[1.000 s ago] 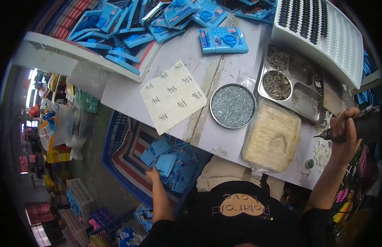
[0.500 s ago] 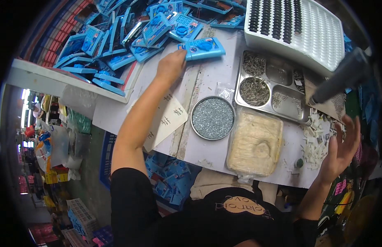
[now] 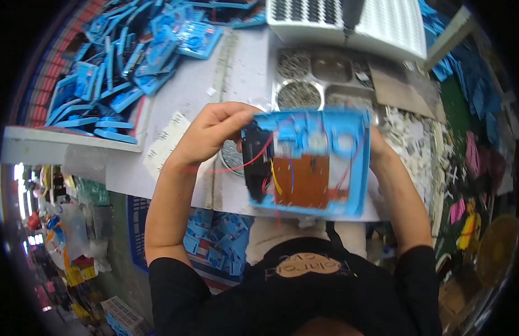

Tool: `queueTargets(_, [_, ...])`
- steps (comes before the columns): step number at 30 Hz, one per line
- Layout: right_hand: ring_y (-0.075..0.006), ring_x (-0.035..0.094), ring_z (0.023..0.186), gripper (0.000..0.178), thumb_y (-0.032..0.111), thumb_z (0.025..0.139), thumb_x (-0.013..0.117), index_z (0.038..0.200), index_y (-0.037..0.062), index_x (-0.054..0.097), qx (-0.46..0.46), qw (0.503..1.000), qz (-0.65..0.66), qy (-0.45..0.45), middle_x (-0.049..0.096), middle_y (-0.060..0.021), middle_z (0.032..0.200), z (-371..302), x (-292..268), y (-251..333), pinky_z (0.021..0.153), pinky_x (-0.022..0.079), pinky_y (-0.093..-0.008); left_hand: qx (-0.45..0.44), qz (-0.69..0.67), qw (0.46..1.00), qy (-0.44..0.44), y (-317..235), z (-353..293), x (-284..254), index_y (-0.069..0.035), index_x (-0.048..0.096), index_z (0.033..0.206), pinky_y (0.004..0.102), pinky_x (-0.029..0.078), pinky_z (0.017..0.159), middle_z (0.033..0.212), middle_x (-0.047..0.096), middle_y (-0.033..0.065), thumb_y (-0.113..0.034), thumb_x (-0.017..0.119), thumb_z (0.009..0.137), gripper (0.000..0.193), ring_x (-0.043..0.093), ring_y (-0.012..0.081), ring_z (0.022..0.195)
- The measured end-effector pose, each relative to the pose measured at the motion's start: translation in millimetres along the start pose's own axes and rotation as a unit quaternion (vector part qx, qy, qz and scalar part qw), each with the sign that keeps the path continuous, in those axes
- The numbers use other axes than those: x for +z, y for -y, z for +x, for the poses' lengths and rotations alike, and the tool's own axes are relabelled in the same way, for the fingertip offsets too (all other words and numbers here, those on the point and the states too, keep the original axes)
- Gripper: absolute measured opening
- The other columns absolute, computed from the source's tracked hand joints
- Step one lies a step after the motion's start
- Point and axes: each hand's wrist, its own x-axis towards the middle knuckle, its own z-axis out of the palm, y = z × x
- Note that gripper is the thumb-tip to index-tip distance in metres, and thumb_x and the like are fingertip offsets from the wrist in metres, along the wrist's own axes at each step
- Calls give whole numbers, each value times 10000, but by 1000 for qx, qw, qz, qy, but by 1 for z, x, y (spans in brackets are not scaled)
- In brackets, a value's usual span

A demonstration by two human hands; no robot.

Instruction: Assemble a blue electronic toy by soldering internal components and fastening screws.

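A blue plastic toy casing (image 3: 357, 185) is held up over the near part of the table, its open inner side facing up. Inside it are a brown circuit board (image 3: 301, 179), a black part (image 3: 257, 162) and loose red, yellow and blue wires. My left hand (image 3: 217, 126) grips its left upper edge, thumb on top. At the opposite edge my right hand (image 3: 378, 147) holds it, with the fingers hidden behind the casing. Below, a round tin of small grey metal pieces (image 3: 230, 157) is mostly covered.
A pile of blue casings (image 3: 153, 56) lies at the far left. A metal tray (image 3: 325, 85) of screws stands behind the casing, near a white rack (image 3: 382, 28) and a dark tool with a thin tip (image 3: 352, 14). White plastic bits (image 3: 410, 140) lie at right.
My left hand has brought a casing from the pile's edge toward me, and it is now turned over. My right hand has come in from the right and taken hold of it.
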Motion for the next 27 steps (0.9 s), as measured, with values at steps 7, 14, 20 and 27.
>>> queueTargets(7, [-192, 647, 1167, 652, 460, 1043, 551, 1461, -39, 502, 56, 989, -119, 62, 652, -146, 1327, -16, -22, -27, 1015, 519, -330, -9, 64, 992, 106, 19, 55, 34, -3, 692, 1166, 226, 487, 628, 853, 676, -5, -264, 641, 1016, 305, 602, 63, 727])
queueTargets(14, [-220, 643, 914, 485, 124, 950, 641, 1421, 44, 559, -126, 809, -505, -274, 678, -125, 1039, -63, 18, -56, 848, 517, -353, 229, 135, 908, -325, 22, 42, 43, 15, 677, 1186, 304, 534, 729, 1112, 717, 95, -177, 676, 969, 290, 647, 122, 843])
queueTargets(20, [-365, 481, 1073, 359, 43, 790, 692, 1141, 118, 701, -256, 533, -738, -325, 600, -125, 1132, -61, 9, -90, 924, 429, -452, 277, 336, 900, -4, 56, -57, 124, -42, 672, 1094, 362, 503, 829, 1035, 675, 110, -175, 858, 745, 418, 647, 270, 886])
queueTargets(27, [-341, 500, 1010, 356, 31, 776, 689, 1118, 128, 707, -252, 555, -734, -300, 607, -115, 1084, -58, 6, -90, 880, 436, -443, 220, 412, 884, -25, 100, -60, 138, -77, 688, 1087, 423, 435, 842, 1062, 652, 68, -203, 827, 776, 363, 621, 255, 973])
